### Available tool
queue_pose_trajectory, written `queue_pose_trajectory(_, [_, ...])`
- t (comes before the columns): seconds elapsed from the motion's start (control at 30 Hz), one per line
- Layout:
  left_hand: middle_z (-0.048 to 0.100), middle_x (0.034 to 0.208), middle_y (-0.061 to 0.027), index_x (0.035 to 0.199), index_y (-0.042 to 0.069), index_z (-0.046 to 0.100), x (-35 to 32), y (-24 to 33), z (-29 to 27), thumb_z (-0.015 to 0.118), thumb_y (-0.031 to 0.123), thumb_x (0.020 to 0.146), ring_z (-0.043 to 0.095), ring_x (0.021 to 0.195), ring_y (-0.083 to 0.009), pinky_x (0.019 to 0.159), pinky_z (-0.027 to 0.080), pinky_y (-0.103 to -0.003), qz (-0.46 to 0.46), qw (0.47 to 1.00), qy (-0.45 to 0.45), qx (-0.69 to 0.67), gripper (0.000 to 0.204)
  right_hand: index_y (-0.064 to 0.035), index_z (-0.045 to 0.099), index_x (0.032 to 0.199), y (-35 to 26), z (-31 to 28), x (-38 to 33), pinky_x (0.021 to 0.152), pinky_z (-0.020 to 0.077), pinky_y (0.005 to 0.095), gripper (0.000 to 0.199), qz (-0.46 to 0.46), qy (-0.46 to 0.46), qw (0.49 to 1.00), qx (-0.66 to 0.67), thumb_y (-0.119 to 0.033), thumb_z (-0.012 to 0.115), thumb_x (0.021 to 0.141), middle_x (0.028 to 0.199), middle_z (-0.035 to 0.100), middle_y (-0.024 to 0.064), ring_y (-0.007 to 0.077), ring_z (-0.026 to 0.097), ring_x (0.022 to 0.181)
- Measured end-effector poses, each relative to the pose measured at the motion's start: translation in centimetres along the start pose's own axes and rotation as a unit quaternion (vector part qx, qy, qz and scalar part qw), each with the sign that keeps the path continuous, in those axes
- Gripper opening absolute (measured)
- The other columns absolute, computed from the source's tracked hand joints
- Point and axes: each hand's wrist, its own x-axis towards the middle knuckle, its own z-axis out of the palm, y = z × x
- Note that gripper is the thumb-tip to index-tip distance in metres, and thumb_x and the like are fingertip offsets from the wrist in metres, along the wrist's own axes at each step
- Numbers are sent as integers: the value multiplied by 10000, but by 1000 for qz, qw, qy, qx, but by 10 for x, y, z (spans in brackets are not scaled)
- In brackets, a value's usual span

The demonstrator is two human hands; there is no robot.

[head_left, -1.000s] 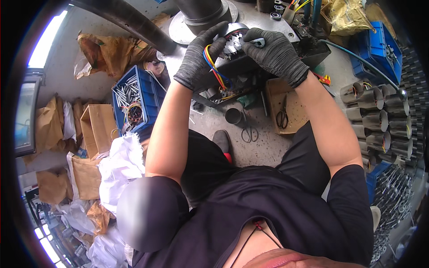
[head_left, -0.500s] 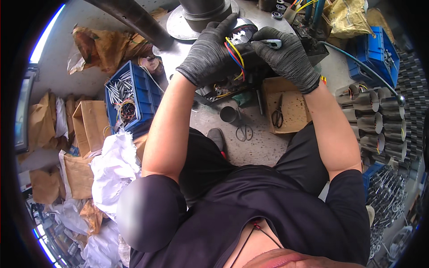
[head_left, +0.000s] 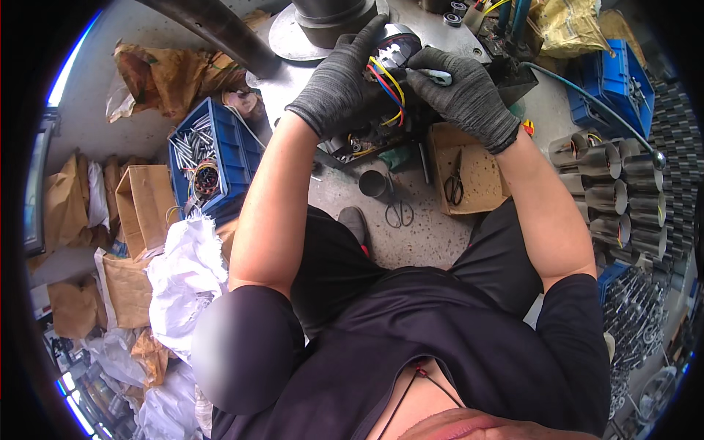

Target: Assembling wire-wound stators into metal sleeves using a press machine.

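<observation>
blue bin: metal rods, a coil. left hand clasps the part between both hands, hollow end toward the wearer, long axis unclear. right hand curls round a pale tool. box: scissors. far bin: metal pieces.

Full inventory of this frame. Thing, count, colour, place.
Round metal part: 1, silver and black, between grips
Thin wires: several, red, yellow, blue, below it
Small pale tool-like object: 1, whitish, right grip
Metal bench: 1, grey, top
Ring-shaped bearings: at least 2, silver, on bench
Open plastic bins: at least 3, blue, both sides
Open cardboard box: 1, brown, floor
Scissors: 2, black, box and floor
Steel tubes: many, silver, right
Crumpled sheet: 1, white, left
Brown paper packaging: several, left
Left grip, knit-gloved: 1, grey, part's left
Right grip, knit-gloved: 1, grey, part's right
Shirt: 1, black, bottom
</observation>
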Motion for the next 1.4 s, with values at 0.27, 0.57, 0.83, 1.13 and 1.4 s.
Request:
queue_pose_trajectory(0.27, [460,1439,-308,1604,155,325,-3,4,4,901,248,725,489,1385,-432,1175,414,-465,13,999,28,-20,1055,-112,742,1045,-1,-18,-8,753,584,402,243,44,-36,998,27,-318,732,918,866,736,163,301,739,822])
queue_pose_trajectory(0.57, [565,1330,-202,1482,135,515,13,-28,22,824,130,792,593,1233,-342,1056,501,-411,55,994,86,-39,756,-118,763,1081,14,-25,-11,779,591,366,261,32,60,995,67,-303,787,897,913,752,145,250,747,832])
queue_pose_trajectory(0.83, [550,1348,-248,1479,113,523,14,-15,24,799,301,836,597,1263,-373,1075,491,-416,48,997,57,-35,724,-127,767,1104,26,-22,-10,813,585,390,287,6,32,999,13,-316,793,889,952,757,145,307,745,873])
queue_pose_trajectory(1.13, [502,1408,-288,1562,177,432,4,4,10,848,511,783,576,1300,-418,1104,471,-433,0,1000,14,-5,944,-109,744,1117,14,-40,-21,869,557,427,257,-100,-106,986,-79,-198,771,877,1048,675,133,338,683,974])
queue_pose_trajectory(1.4, [505,1405,-285,1564,162,420,3,19,5,842,528,789,564,1317,-424,1115,464,-438,-32,999,-6,-3,956,-114,726,1139,39,-9,-10,872,567,426,289,-154,-55,983,-87,-120,743,851,1104,673,127,350,685,983])
